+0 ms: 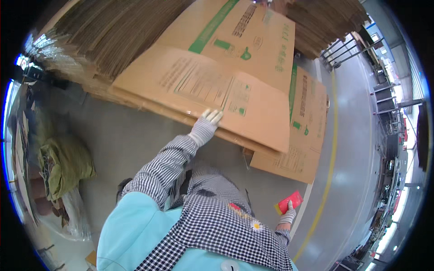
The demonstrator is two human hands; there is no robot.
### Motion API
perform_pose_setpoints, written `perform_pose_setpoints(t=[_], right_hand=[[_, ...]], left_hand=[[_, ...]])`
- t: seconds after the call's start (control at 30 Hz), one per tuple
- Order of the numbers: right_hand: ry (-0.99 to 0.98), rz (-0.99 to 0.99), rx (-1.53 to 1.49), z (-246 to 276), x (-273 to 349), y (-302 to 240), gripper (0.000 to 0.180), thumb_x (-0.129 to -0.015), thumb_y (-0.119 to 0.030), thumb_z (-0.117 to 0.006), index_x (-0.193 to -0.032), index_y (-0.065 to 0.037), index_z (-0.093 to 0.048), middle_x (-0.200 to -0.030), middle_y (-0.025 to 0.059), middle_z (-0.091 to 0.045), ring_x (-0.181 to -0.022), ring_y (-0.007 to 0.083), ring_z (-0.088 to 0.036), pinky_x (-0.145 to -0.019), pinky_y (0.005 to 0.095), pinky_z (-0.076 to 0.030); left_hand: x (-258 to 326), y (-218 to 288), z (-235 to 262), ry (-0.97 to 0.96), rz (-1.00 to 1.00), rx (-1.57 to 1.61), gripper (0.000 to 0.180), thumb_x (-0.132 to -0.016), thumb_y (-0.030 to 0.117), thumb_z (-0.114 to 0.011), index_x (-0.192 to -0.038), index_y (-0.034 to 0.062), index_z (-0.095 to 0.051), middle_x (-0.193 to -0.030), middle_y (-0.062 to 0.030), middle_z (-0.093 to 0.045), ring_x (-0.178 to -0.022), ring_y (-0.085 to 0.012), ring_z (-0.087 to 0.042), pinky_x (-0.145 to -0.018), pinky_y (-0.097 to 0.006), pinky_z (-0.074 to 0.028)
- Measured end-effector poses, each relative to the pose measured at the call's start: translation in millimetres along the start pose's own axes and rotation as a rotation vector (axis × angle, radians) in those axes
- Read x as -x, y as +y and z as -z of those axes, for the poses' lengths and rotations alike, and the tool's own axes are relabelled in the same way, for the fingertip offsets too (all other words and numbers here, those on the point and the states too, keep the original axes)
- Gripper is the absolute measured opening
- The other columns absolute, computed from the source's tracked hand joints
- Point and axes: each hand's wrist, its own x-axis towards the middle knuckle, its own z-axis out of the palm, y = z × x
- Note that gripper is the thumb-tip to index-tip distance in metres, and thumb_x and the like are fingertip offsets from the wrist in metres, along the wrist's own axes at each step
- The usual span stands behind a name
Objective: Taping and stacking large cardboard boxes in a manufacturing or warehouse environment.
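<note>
- Head view: left hand (206,127) lays its fingers over the near edge of a flat carton (257,106); grip, can't tell.
- Right hand (288,214) closes around a red packet (291,201), lower right.
- Carton's unfolded; what's left, unclear.

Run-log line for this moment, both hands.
left hand: on cardboard, near edge; right hand: holding red packet; left side: green sack
</note>
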Motion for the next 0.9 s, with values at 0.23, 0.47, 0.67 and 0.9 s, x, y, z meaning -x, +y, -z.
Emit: perform_pose_setpoints(t=[0.23,0.47,0.67,0.9], right_hand=[[0.096,-0.170,0.005,38,8,6,0.051,-0.085,-0.024,-0.073,-0.128,-0.006,-0.054,-0.116,0.0100,-0.063,-0.102,0.0277,-0.063,-0.088,0.0448,-0.053],[-0.006,-0.003,0.113,-47,37,-42,0.051,-0.087,-0.024,-0.071,-0.131,-0.007,-0.053,-0.117,0.0100,-0.062,-0.105,0.0272,-0.061,-0.094,0.0424,-0.051],[-0.453,0.070,0.133,-165,33,-91,0.059,-0.086,-0.026,-0.071,-0.134,-0.001,-0.047,-0.123,0.0119,-0.059,-0.112,0.0273,-0.059,-0.099,0.0412,-0.049],[-0.933,-0.183,0.159,-348,39,-116,0.057,-0.087,-0.027,-0.067,-0.131,0.003,-0.048,-0.116,0.0143,-0.062,-0.108,0.0276,-0.060,-0.097,0.0419,-0.048]], left_hand=[[6,-1,-37,-0.680,0.400,-0.079,0.065,-0.076,0.046,-0.070,-0.133,0.0168,-0.056,-0.157,-0.0171,-0.022,-0.147,-0.0322,-0.015,-0.117,-0.054,-0.008],[-42,82,-82,-0.535,0.159,0.212,0.075,-0.085,0.048,-0.057,-0.142,0.0015,-0.040,-0.153,-0.0159,-0.032,-0.145,-0.0295,-0.022,-0.118,-0.051,-0.012],[-39,57,-162,-0.486,0.104,0.282,0.079,-0.090,0.055,-0.047,-0.150,0.0059,-0.029,-0.157,-0.0147,-0.024,-0.147,-0.0278,-0.018,-0.119,-0.050,-0.008],[43,-201,-26,-0.328,0.951,-0.246,0.059,-0.071,0.044,-0.063,-0.118,0.0092,-0.057,-0.126,-0.0136,-0.053,-0.123,-0.0329,-0.045,-0.104,-0.055,-0.031]])
